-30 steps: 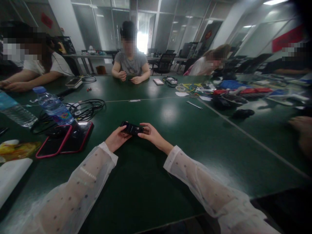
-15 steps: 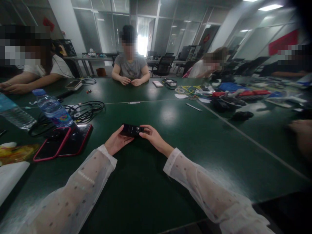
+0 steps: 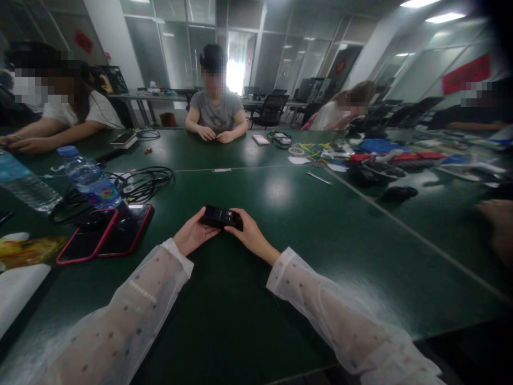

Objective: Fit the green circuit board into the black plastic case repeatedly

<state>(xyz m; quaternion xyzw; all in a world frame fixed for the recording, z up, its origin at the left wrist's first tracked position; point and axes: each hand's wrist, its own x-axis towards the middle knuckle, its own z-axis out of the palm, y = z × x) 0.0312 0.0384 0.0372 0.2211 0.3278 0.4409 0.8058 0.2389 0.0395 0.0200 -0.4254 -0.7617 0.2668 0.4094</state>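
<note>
A small black box with white markings (image 3: 219, 216) is held in the middle of the view, a little above the table. Its left end rests in my left hand (image 3: 193, 231), thumb on top and fingers beneath. At its right end my right hand (image 3: 250, 232) is closed, the thumb along the near side and the other fingers mostly out of sight behind it. The underside of the box is hidden.
Left of my hands lie two red-edged phones (image 3: 127, 235), tilted water bottles (image 3: 90, 179) and coiled black cables (image 3: 150, 179). Farther right are a wrench (image 3: 319, 178) and a cluttered pile (image 3: 385, 155). Other people sit around the green table (image 3: 224, 305).
My right hand has shifted its hold on the right end, its thumb now lower along the near side. The black box has turned slightly and shows more of its right end.
</note>
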